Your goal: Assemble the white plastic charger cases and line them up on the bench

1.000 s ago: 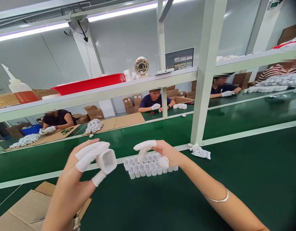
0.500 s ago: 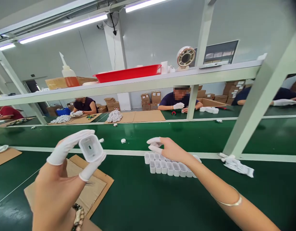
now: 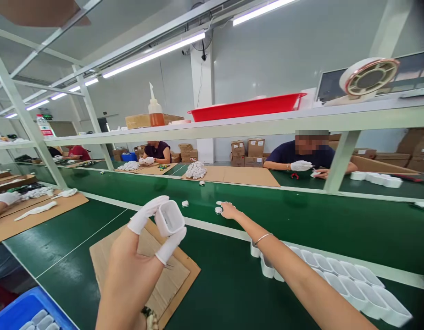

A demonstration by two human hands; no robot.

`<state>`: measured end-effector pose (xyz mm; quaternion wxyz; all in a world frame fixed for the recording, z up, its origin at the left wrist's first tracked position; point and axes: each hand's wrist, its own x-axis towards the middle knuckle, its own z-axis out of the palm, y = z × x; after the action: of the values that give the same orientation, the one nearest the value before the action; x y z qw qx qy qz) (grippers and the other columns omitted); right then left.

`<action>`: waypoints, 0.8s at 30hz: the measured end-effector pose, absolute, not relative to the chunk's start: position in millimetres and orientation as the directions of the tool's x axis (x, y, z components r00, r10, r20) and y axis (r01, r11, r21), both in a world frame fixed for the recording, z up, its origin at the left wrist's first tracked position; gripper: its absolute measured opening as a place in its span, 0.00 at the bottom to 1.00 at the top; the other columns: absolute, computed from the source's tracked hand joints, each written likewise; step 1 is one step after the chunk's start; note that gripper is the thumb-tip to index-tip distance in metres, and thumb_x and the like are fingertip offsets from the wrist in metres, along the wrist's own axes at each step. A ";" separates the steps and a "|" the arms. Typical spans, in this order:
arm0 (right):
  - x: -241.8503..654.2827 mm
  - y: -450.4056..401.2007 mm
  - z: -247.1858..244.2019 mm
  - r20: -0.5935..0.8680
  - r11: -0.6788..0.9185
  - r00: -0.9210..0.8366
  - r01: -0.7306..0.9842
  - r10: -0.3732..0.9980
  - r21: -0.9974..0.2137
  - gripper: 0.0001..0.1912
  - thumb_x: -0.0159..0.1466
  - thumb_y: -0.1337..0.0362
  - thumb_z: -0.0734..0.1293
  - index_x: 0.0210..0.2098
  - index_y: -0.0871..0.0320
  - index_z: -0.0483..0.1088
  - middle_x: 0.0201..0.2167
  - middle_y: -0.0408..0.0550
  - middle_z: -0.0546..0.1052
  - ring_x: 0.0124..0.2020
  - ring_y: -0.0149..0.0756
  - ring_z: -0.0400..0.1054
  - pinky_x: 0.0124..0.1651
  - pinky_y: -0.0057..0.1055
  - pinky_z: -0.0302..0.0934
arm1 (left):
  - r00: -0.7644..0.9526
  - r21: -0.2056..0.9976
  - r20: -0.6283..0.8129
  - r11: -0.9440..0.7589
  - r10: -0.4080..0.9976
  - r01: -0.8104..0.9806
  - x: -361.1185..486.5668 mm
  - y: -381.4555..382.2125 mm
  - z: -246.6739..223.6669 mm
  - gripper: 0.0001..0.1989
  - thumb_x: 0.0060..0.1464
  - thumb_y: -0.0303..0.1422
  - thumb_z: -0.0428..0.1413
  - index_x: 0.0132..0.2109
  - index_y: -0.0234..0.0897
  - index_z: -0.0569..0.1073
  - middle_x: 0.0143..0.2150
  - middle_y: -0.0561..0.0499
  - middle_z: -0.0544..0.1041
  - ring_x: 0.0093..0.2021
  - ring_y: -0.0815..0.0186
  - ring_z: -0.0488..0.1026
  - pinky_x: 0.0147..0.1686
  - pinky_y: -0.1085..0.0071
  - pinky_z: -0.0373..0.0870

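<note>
My left hand (image 3: 136, 256), in white finger cots, grips a small white plastic case (image 3: 170, 217) between thumb and fingers. The case's hollow opening faces me. My right arm stretches forward over the green belt, and my right hand (image 3: 229, 210) is at a small white part (image 3: 218, 210) lying there. One cot-covered finger extends just above that part; my thumb is hard to make out. Another small white part (image 3: 185, 203) lies further left on the belt. Rows of white cases (image 3: 349, 279) stand under and beside my right forearm, which hides some of them.
Cardboard sheets (image 3: 182, 279) lie below my left hand, with tweezers partly visible on them. A blue bin (image 3: 29, 305) holding white cases is at lower left. An overhead shelf (image 3: 246, 123) carries a red tray (image 3: 246, 107) and a bottle (image 3: 156, 110). Co-workers sit across the belt.
My view has turned left. My right hand has moved from above the rows of cases out to a small white part on the belt. My left hand still holds the case.
</note>
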<state>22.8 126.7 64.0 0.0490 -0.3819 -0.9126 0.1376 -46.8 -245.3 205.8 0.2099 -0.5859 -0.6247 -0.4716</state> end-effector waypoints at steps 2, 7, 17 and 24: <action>19.8 136.7 60.1 -0.050 0.649 -0.695 0.692 0.717 -0.315 0.18 0.67 0.60 0.64 0.55 0.59 0.65 0.54 0.53 0.68 0.51 0.43 0.66 0.52 0.47 0.64 | -0.329 0.435 0.796 -0.101 0.508 0.895 -44.9 -243.5 203.7 0.24 0.52 0.39 0.60 0.57 0.49 0.66 0.55 0.49 0.74 0.54 0.51 0.72 0.52 0.49 0.74; 27.6 153.1 52.8 -0.183 0.606 -0.713 0.681 0.677 -0.411 0.18 0.66 0.61 0.65 0.54 0.60 0.65 0.50 0.52 0.71 0.45 0.39 0.70 0.46 0.41 0.68 | -0.405 0.533 0.761 -0.133 0.506 0.835 -31.1 -234.0 201.6 0.26 0.50 0.39 0.62 0.57 0.48 0.67 0.55 0.50 0.75 0.54 0.53 0.72 0.51 0.55 0.74; 61.7 124.4 79.8 -0.020 0.620 -0.761 0.543 0.649 -0.566 0.13 0.64 0.63 0.67 0.47 0.62 0.69 0.47 0.50 0.73 0.46 0.40 0.69 0.49 0.44 0.66 | -0.306 0.473 0.731 -0.128 0.610 0.872 -22.1 -215.5 207.1 0.24 0.50 0.34 0.61 0.55 0.51 0.69 0.51 0.54 0.77 0.50 0.56 0.75 0.43 0.63 0.76; 164.5 28.4 143.1 0.307 0.632 -0.770 0.156 0.559 -0.759 0.26 0.59 0.61 0.71 0.55 0.58 0.63 0.47 0.49 0.75 0.44 0.35 0.70 0.50 0.35 0.66 | -0.128 0.378 0.655 -0.177 0.744 0.909 2.9 -200.7 213.5 0.24 0.53 0.30 0.57 0.57 0.52 0.66 0.51 0.54 0.75 0.50 0.59 0.74 0.44 0.64 0.75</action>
<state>164.5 28.4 143.1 0.2685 -0.2073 -0.8625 0.3755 2.9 -200.7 213.5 0.1019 -0.6524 -0.6334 -0.4035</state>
